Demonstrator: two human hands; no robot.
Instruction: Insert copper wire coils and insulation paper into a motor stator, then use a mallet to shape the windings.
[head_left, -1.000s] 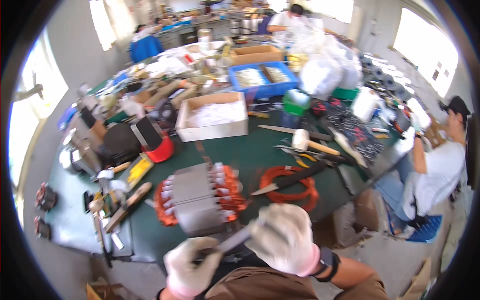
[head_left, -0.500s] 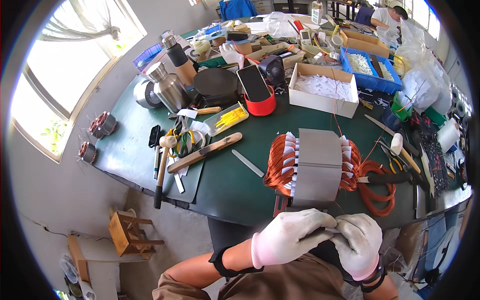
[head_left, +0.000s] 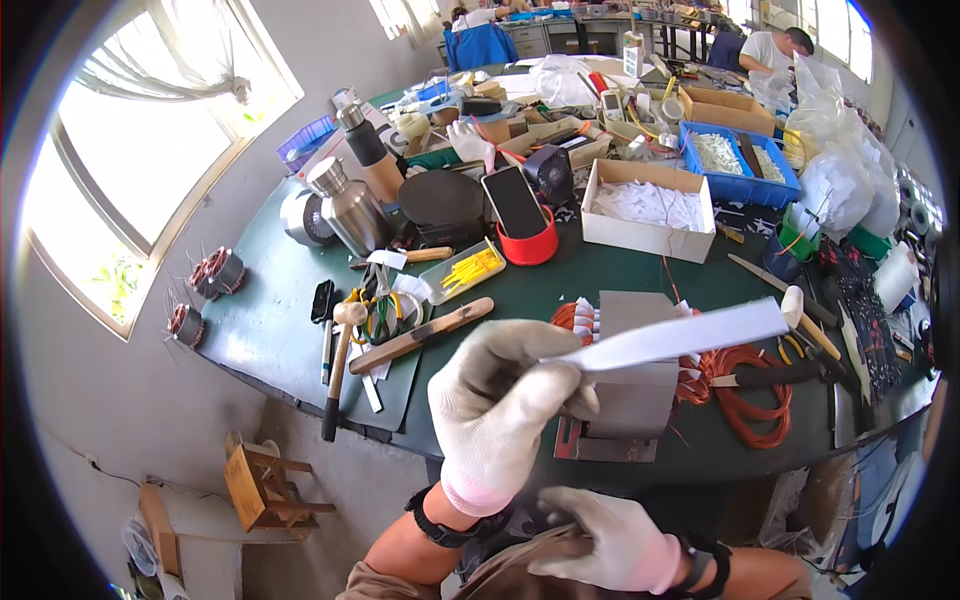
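My gloved left hand [head_left: 505, 405] is raised over the front of the bench, thumb and fingers pinched on one end of a white paper strip [head_left: 690, 335]. The strip points right, crossing in front of a grey motor stator core [head_left: 630, 412] and hiding part of it. Copper windings [head_left: 572, 318] with white paper slips stick out at both ends of the core. Low by my lap, my gloved right hand [head_left: 610, 540] holds nothing, its thumb and fingers apart. Beside the core lies a loop of copper wire [head_left: 745, 412].
A white box of paper slips [head_left: 645, 240] stands behind the core. Left of it are a phone [head_left: 513, 203] on a red holder, a tray of yellow sticks [head_left: 465, 270], a wooden bar [head_left: 420, 336] and a mallet [head_left: 340, 370]. A person [head_left: 770, 50] sits at the far right.
My hands have come apart. The left rose with the paper strip, which was mostly hidden between both hands before; the right dropped toward my lap. The view has tilted up a little.
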